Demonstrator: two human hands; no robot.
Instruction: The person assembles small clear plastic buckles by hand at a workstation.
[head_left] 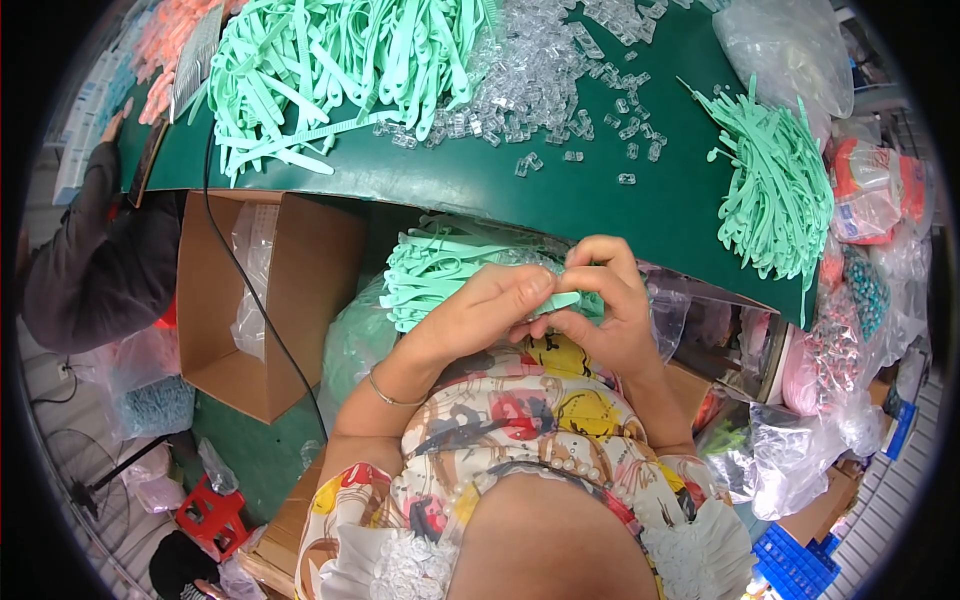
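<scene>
Close together over my lap, my left hand and my right hand meet with fingers pinched. Between them is a mint-green plastic strap, its rounded end sticking out past the fingertips. Whether a small clear piece is also in the fingers is hidden. A thick bundle of the same straps lies just beyond my left hand, below the table's edge. Clear plastic buckles lie heaped on the green table, beside a large pile of mint-green straps.
Another strap pile hangs over the table's right edge, by a clear plastic bag. An open cardboard box stands at the left, crossed by a black cable. A person in dark sleeves sits at far left.
</scene>
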